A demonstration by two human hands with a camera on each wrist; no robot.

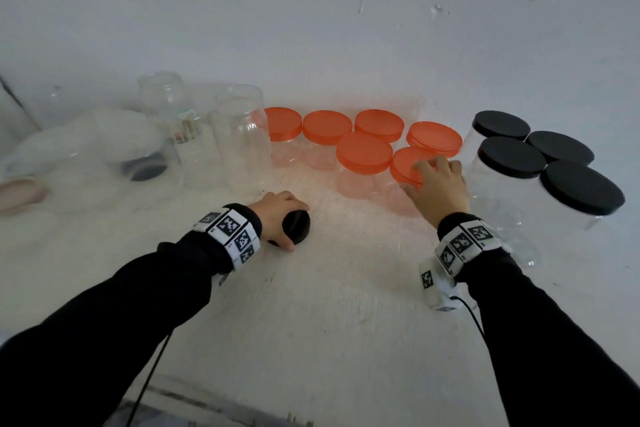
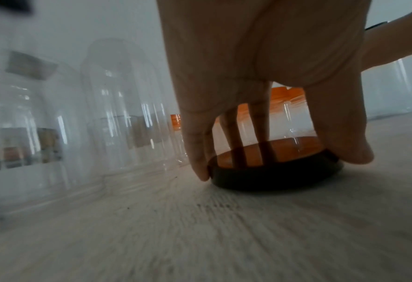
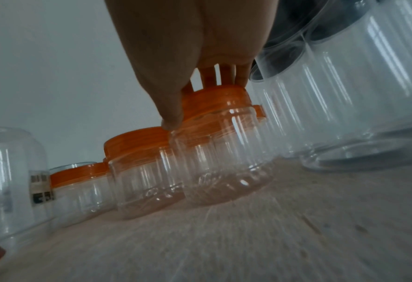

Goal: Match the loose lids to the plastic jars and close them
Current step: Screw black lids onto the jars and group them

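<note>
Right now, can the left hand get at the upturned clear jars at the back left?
Probably yes: the left hand grips a black round lid, with bare tabletop between it and the upturned clear jars.

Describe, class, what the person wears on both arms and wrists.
Both arms are in long black sleeves. Each wrist carries a white band of blocks printed with black square code markers: left band, right band. A white camera box with a marker hangs under the right wrist. A thin black cable trails from it.

Loose lid (image 1: 296, 226) before uncapped jars (image 1: 239, 139); capped jars (image 1: 363, 156) to their right.
</note>
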